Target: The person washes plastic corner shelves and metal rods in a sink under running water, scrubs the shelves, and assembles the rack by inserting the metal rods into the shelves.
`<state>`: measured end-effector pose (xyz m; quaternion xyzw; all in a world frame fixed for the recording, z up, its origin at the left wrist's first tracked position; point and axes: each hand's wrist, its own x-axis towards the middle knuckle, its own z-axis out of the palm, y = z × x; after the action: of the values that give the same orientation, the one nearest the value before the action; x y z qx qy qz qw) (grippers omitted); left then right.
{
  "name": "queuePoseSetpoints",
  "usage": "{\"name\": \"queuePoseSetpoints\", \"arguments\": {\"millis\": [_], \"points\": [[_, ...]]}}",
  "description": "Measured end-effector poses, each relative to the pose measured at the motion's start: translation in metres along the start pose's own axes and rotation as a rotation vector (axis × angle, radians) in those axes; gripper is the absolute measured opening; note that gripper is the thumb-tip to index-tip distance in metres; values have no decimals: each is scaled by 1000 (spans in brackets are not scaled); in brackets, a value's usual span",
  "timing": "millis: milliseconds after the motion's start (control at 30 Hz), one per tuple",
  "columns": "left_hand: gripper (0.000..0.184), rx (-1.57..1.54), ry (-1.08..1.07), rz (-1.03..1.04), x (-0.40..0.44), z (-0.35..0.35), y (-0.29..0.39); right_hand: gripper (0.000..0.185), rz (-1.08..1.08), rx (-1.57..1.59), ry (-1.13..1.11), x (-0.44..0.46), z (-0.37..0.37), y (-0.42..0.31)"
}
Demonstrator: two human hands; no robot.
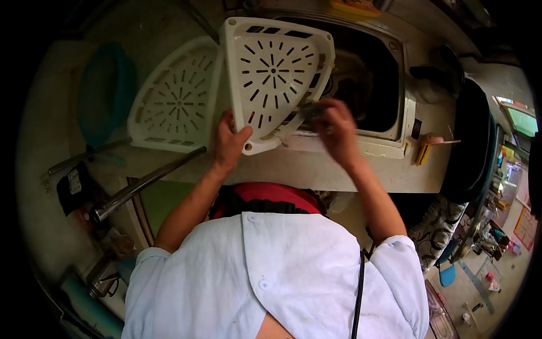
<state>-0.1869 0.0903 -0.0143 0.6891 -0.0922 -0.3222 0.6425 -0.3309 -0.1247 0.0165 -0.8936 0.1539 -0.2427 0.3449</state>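
A white plastic corner shelf (274, 71) with slotted holes is tilted up in front of me, over the counter's edge and the left side of the sink. My left hand (228, 144) grips its lower left corner, thumb on the front face. My right hand (337, 133), smeared by motion, is closed around a dark grey scouring pad (311, 112) at the shelf's lower right rim. The pad's exact shape is blurred. Just left of the held shelf stands a similar, dimmer white shelf (179, 103).
Behind the shelf is a dark-basined sink (389, 85) with a pale rim. A metal tube (149, 183) juts out at left, near a teal basin (107, 93). A yellow-handled tool (422, 153) lies on the counter (389, 169) at right. A dark pan (446, 70) sits beyond it.
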Motion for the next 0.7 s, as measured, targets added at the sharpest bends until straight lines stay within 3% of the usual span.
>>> {"name": "queuePoseSetpoints", "arguments": {"millis": [67, 133, 267, 300, 400, 500, 533, 600, 700], "points": [[34, -10, -11, 10, -3, 1, 3, 21, 62, 215, -154, -13, 40, -10], [33, -13, -18, 11, -5, 6, 15, 24, -154, -38, -108, -18, 68, -22], [34, 121, -89, 35, -3, 0, 24, 19, -248, 13, -247, -19, 75, -6], [35, 178, -118, 53, -4, -2, 22, 20, -254, -132, -247, -15, 74, 18], [36, 168, -95, 83, -15, 6, 23, 16, -140, -254, 77, 6, 48, 34], [39, 163, -70, -2, -18, 15, 29, 16, -52, -208, 8, -7, 51, 17], [39, 158, -74, -6, -19, 15, 23, 19, -176, -156, -161, -18, 56, 6], [39, 77, -69, 141, -14, 16, 7, 21, -197, -56, -154, -32, 65, -16], [39, 167, -74, 94, -21, 19, 18, 16, -203, -177, -105, -8, 40, 40]]}}
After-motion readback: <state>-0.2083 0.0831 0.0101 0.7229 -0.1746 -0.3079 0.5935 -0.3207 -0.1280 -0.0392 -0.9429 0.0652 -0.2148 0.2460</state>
